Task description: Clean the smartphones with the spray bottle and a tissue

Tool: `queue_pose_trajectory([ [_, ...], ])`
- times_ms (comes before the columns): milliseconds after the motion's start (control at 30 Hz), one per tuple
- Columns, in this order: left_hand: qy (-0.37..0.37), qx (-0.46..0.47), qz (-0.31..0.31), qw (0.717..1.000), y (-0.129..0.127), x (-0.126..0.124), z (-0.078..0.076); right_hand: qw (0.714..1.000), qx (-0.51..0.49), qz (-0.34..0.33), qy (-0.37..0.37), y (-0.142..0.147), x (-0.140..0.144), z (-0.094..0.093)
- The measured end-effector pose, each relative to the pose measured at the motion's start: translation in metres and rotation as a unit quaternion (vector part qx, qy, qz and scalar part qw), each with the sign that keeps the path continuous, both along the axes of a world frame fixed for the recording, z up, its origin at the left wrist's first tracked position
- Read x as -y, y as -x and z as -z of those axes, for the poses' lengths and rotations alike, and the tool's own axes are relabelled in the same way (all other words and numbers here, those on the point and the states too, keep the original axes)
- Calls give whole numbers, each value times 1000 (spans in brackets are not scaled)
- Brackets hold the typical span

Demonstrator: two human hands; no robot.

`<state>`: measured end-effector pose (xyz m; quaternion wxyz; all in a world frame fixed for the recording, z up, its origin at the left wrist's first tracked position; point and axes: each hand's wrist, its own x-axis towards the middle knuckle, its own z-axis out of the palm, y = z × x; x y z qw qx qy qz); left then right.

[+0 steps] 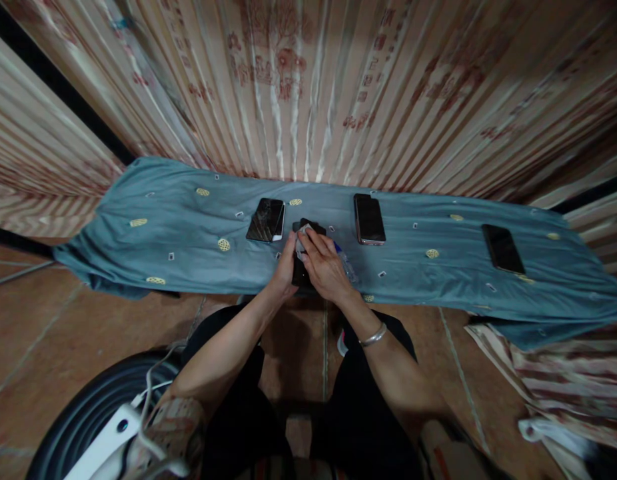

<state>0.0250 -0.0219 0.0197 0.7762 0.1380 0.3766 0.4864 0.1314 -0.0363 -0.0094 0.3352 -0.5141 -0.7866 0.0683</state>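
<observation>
At the centre of the frame, a dark phone [302, 267] lies on a surface draped in a blue-green cloth [178, 233]. The left hand [284, 270] grips the phone's left edge, fingers curled around it. The right hand [324, 265] presses a pale wad [303, 233] against the phone's top, fingers closed over it. Three other phones lie on the cloth: a cracked one [266, 220] just left, one [369, 219] right, another [502, 248] far right.

Four phones [369, 219] on one blue cloth [163, 247], two hands [324, 265].
</observation>
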Motion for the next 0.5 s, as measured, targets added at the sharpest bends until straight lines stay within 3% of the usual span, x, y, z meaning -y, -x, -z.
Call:
queue_pose_trajectory([
  [233,-41,26,8,999,-4,0,8,1000,2,12,2,-2,-8,-1],
  [500,-21,51,33,998,-5,1,8,1000,0,29,-5,-5,-17,4],
])
